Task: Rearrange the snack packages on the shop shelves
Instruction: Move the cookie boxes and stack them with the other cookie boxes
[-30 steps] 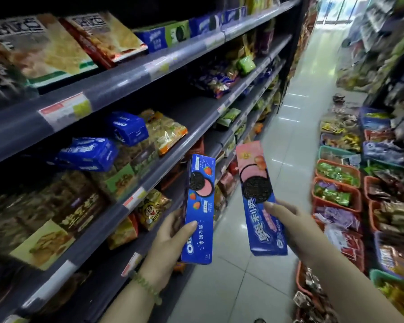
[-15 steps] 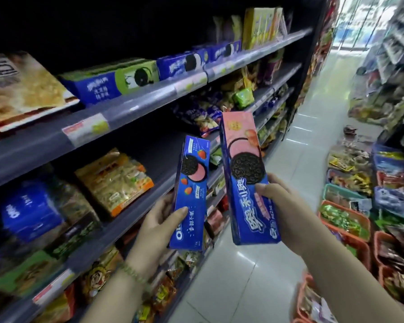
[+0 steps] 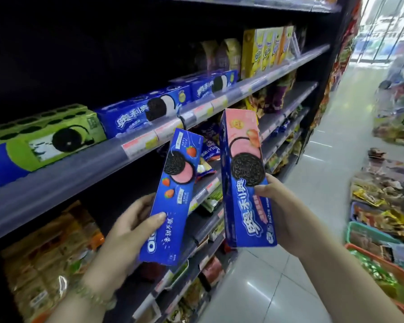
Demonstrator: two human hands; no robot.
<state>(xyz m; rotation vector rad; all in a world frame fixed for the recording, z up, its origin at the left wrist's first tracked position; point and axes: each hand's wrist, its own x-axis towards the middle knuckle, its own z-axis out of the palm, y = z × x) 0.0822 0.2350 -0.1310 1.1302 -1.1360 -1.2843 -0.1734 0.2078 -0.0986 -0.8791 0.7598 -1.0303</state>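
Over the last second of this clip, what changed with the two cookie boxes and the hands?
Both boxes rose from the lower shelves toward the upper cookie shelf. The left hand still grips the slim blue box; the right hand still grips the pink-topped box. Nothing was released or shelved.

There is only one view, from a camera worn on the person's head. It looks forward and a little down, along the shop aisle, with the shelves [image 3: 149,145] running on the left side and the floor [image 3: 278,287] on the right. The lens is wide, so the shelf lines bend. The left hand [image 3: 131,224] and the right hand [image 3: 282,210] are very near, in the lower middle of the picture.
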